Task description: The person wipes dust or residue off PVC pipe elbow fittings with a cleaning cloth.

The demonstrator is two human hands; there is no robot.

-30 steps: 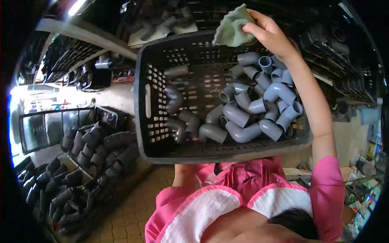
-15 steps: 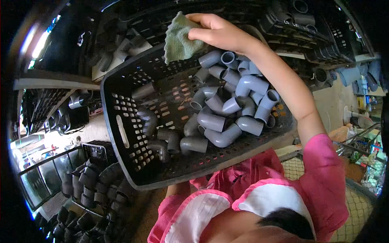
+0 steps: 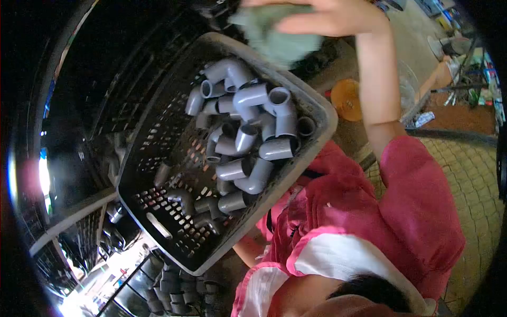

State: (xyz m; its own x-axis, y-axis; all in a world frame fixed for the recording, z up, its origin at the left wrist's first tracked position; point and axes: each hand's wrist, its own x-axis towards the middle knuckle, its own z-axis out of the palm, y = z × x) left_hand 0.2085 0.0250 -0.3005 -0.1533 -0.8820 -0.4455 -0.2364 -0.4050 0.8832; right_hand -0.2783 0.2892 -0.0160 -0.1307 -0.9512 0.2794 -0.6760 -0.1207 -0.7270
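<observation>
A pale green cloth point(image 3: 282, 39) is gripped in my right hand point(image 3: 340, 18), blurred by motion, above the far right rim of a black plastic basket point(image 3: 317, 140). Grey pipe elbows point(image 3: 256, 177) lie heaped in the basket, most of them toward its right and far side, with darker ones near the left end. The basket is tilted in front of my body. My left forearm point(image 3: 247, 252) goes under the basket's near side, and the left hand is hidden behind it.
More dark pipe fittings point(image 3: 182, 290) are piled below the basket at lower left. An orange round dish point(image 3: 347, 99) lies beyond my right arm. Dark racks stand at the left, and a patterned tiled floor point(image 3: 470, 195) shows at the right.
The basket has swung and tilted in view, its right end now nearer my body. My right hand and the cloth have moved right and up, past the rim. The view has turned too.
</observation>
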